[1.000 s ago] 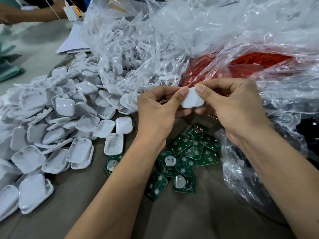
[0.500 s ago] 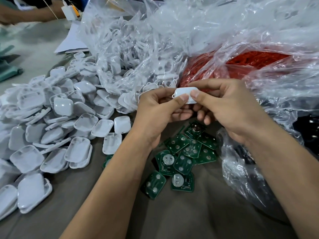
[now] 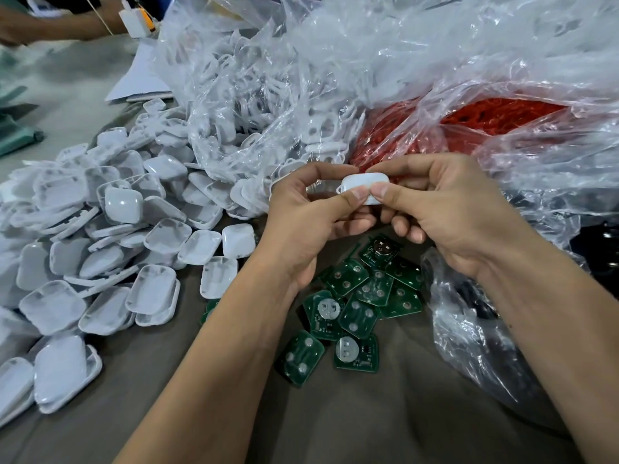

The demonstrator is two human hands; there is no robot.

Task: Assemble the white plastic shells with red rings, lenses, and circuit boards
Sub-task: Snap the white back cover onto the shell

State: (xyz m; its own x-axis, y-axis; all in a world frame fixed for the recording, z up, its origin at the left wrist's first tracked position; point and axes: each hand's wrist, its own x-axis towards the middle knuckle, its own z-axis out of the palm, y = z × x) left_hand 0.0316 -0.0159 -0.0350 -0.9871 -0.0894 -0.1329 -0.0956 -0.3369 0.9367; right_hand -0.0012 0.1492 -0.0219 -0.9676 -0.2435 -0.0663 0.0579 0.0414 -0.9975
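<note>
Change: since one second ago we tilted the white shell (image 3: 363, 185) from its flat face toward us to nearly edge-on, and both hands went a little higher in the frame.
Shell: it is at the centre of the frame, in the air above the table (image 3: 368, 423), with a small loop at its left end.
Left hand (image 3: 308, 212): our thumb and forefinger pinch the left side of the shell.
Right hand (image 3: 445, 209): our thumb and forefinger pinch its right side; the other fingers are curled below.
Circuit boards (image 3: 355, 306): green, a loose group on the table just under the hands.
Loose shells (image 3: 110, 249): a big white pile at the left of the frame.
Red rings (image 3: 469, 125): inside a clear plastic bag (image 3: 418, 55), upper right, behind the hands.
</note>
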